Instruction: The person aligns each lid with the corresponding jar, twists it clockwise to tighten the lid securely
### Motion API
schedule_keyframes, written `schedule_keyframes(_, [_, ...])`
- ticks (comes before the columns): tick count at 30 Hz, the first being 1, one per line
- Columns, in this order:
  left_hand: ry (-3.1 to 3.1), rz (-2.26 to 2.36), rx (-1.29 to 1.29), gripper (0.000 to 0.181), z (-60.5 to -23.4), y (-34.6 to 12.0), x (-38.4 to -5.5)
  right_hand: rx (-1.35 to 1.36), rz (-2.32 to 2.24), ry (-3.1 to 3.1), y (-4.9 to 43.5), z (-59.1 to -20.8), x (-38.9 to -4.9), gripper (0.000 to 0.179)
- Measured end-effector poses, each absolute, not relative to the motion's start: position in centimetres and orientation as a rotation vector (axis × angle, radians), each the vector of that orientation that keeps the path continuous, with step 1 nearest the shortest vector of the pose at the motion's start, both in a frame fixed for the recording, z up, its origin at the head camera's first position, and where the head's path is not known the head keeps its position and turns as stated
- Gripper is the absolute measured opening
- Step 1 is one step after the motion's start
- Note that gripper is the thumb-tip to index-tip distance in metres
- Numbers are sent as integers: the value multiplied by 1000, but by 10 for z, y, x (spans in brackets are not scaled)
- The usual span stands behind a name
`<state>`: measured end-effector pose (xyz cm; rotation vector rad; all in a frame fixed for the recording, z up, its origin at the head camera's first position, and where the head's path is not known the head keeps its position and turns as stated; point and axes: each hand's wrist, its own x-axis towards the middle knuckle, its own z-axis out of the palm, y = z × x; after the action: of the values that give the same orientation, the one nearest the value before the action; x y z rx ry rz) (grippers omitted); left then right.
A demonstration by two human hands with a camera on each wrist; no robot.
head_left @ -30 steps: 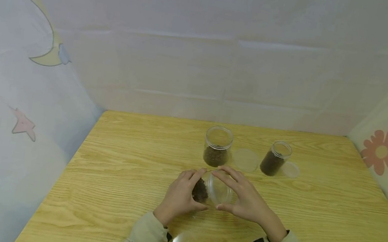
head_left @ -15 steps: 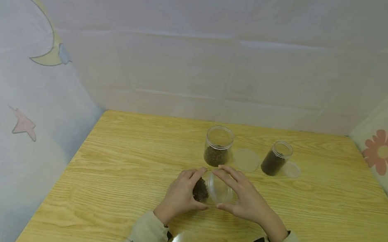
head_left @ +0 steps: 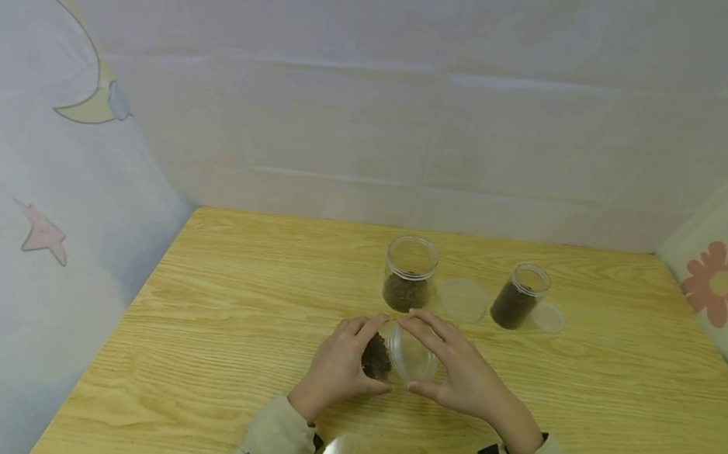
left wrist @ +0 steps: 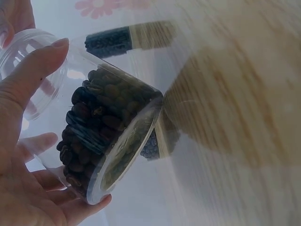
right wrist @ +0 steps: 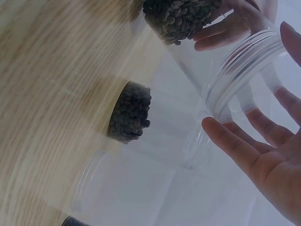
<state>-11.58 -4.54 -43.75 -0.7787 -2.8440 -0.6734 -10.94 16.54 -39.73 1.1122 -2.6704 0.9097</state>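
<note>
The left hand (head_left: 337,360) grips the clear jar (head_left: 396,356) around its side, thumb and fingers spread over opposite faces. The right hand (head_left: 465,372) grips the ribbed mouth end (right wrist: 244,66) between thumb and curved fingers; whether a separate lid is seated there cannot be told. The jar is tilted above the near-middle of the wooden table (head_left: 217,315), mouth end toward the right hand, dark beans (left wrist: 96,117) at its base. Behind it stand a wide jar (head_left: 409,275) and a slim jar (head_left: 519,296), both upright; a large clear disc (head_left: 462,300) lies between them.
</note>
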Motion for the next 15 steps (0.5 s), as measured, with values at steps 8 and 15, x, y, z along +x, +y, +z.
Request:
schedule_keyframes(8, [-2820, -671, -776, 97, -438, -46, -116, 1132, 860, -2680, 165, -395, -110, 85])
schedule_keyframes(15, [-2829, -647, -780, 96, -437, -46, -116, 1160, 829, -2657, 165, -395, -110, 87])
